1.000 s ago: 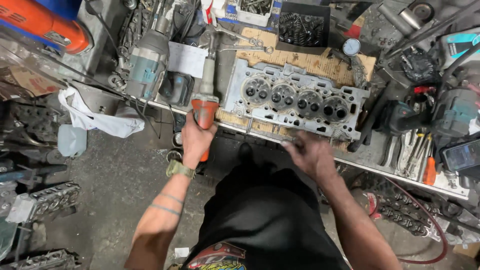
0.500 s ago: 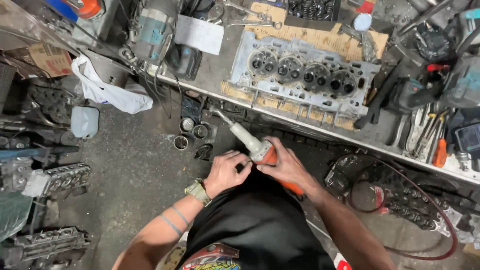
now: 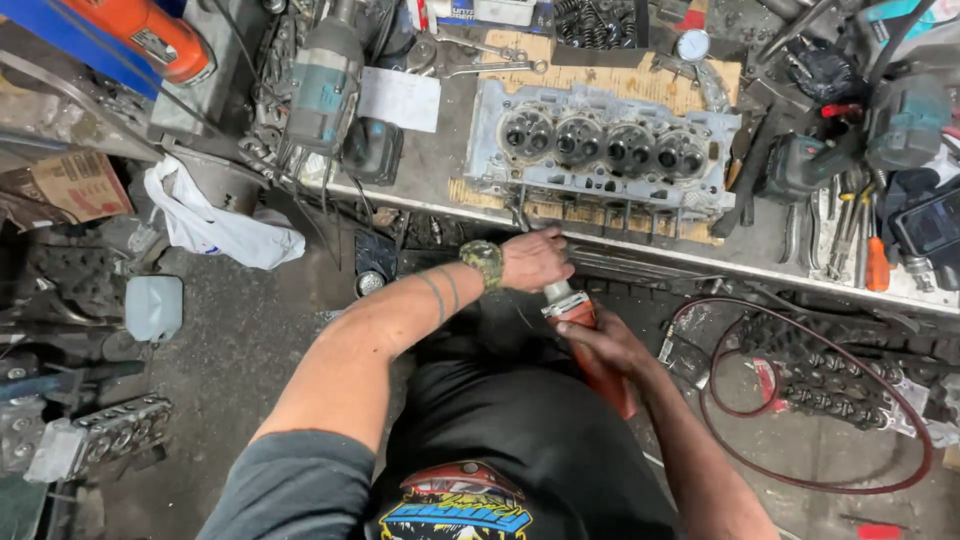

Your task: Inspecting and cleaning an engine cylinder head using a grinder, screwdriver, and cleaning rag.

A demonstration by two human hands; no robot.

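Note:
A grey engine cylinder head (image 3: 600,150) lies on a cluttered workbench (image 3: 760,262), resting on a wooden board. I hold an orange-bodied die grinder (image 3: 590,345) in front of my waist, below the bench edge. My right hand (image 3: 610,345) grips its orange body. My left hand (image 3: 535,260), with a watch on the wrist, is closed around the tool's silver nose, just under the front side of the cylinder head. The tool's tip is hidden by my left hand.
Power tools (image 3: 320,85), pliers and screwdrivers (image 3: 850,245) crowd the bench. A red hose (image 3: 800,470) loops on the floor at right. Another cylinder head (image 3: 100,440), a white plastic jug (image 3: 153,305) and a white bag (image 3: 220,230) lie at left.
A second ago my left hand held the grinder upright by the bench. Both hands then brought it down to my waist, and now its nose points up at the cylinder head's front side.

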